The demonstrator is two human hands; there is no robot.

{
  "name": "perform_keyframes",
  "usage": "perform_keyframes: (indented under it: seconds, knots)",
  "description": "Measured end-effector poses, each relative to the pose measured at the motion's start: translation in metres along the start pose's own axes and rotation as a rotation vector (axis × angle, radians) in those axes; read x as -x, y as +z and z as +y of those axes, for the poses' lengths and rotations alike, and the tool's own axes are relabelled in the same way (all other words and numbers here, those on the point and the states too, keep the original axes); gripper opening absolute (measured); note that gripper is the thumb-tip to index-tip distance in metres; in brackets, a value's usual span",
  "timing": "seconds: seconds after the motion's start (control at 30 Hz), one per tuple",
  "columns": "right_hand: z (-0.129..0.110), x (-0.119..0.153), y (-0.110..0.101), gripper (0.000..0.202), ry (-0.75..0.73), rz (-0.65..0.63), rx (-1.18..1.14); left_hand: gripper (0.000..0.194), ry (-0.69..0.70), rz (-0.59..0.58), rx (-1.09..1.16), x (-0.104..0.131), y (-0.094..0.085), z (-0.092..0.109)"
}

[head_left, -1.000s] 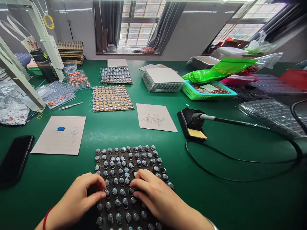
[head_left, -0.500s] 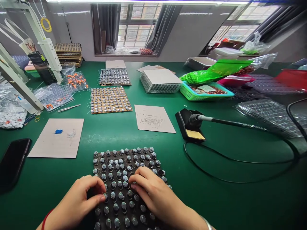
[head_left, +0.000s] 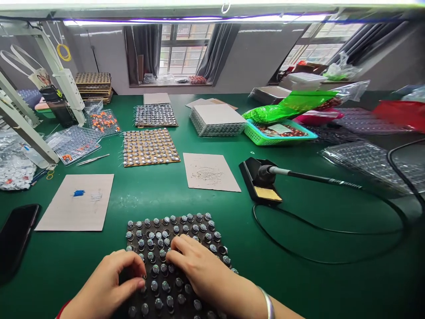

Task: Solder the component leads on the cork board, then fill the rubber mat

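Note:
A dark square board [head_left: 186, 310] lies at the front of the table, set with rows of small round silver-topped components [head_left: 156, 270]. My left hand [head_left: 109, 277] is at its left edge, thumb and index finger curled close together around a tiny part at their tips. Over the middle of the board, my right hand [head_left: 199, 266] has its fingers bent down together among the components. What lies between the right fingertips is hidden.
Beyond the board are a cardboard sheet [head_left: 212, 173] with wire bits, another sheet [head_left: 76, 212] with a blue bundle, and a tan board [head_left: 151, 148] of components. A soldering iron [head_left: 299, 175] rests in its stand [head_left: 255, 179], cable looping right. A phone [head_left: 20, 237] lies left.
The camera view has tilted up a little. My right hand has moved slightly left across the board, while my left hand stays at nearly the same spot on its edge.

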State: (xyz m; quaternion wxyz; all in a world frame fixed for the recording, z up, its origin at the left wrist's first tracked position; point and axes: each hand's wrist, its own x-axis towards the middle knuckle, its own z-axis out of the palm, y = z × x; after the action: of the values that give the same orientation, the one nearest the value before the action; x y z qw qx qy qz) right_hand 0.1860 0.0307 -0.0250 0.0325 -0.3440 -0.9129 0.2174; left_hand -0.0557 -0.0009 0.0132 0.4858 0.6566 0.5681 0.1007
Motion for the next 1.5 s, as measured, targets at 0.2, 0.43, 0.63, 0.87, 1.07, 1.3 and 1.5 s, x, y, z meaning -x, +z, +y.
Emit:
perform_keyframes:
  seconds: [0.2,0.43,0.63,0.87,1.07,1.3,1.5]
  knots:
    - [0.000,-0.001,-0.001,0.040,-0.053,-0.002,-0.027,0.008,0.044,0.049,0.011,-0.006,-0.012,0.002]
    - [0.038,0.011,-0.043,0.018,0.052,0.341,-0.493,0.013,0.077,0.088,0.020,-0.014,-0.027,0.004]
    - [0.049,0.012,-0.046,0.019,0.135,0.271,-0.493,0.012,0.107,0.052,-0.020,-0.027,-0.024,0.013]
    - [0.056,0.013,-0.053,0.022,0.191,0.252,-0.507,0.017,0.140,0.051,-0.034,-0.035,-0.021,0.025]
    - [0.079,0.035,-0.065,0.016,0.318,0.255,-0.581,0.021,0.153,0.133,0.019,-0.035,-0.022,0.001]
    - [0.086,0.037,-0.062,0.010,0.356,0.228,-0.633,0.031,0.130,0.150,0.046,-0.037,-0.021,-0.014]
    - [0.085,0.042,-0.063,0.012,0.361,0.280,-0.599,0.034,0.128,0.143,0.037,-0.039,-0.019,-0.018]
